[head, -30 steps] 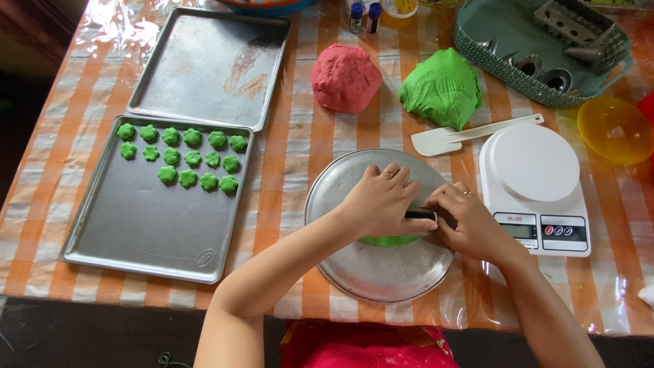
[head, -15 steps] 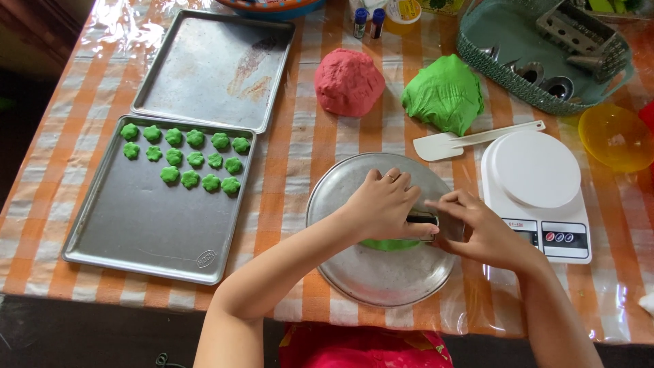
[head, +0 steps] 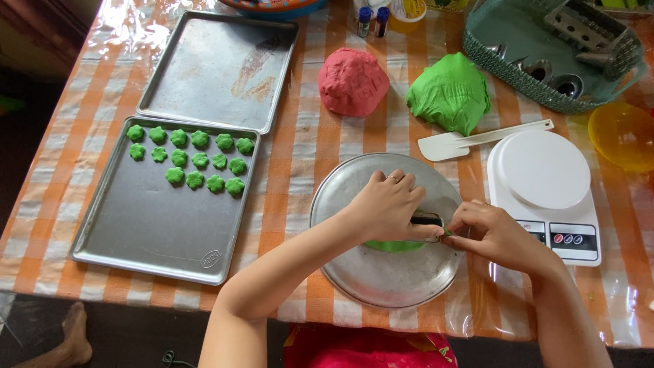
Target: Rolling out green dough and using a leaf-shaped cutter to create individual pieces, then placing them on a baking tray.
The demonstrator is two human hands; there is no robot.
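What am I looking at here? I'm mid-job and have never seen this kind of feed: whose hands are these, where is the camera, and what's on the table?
No machine here: a person works with bare hands, and the single camera sits on their head, looking down. The left hand and right hand meet over a round metal pan, holding a small dark tool against flat green dough. What the tool is cannot be told.

On the checked table: a tray with rows of small green dough shapes, an empty tray behind it, a red dough ball, a green dough ball, a white spatula, a white scale, a green basket and a yellow bowl.
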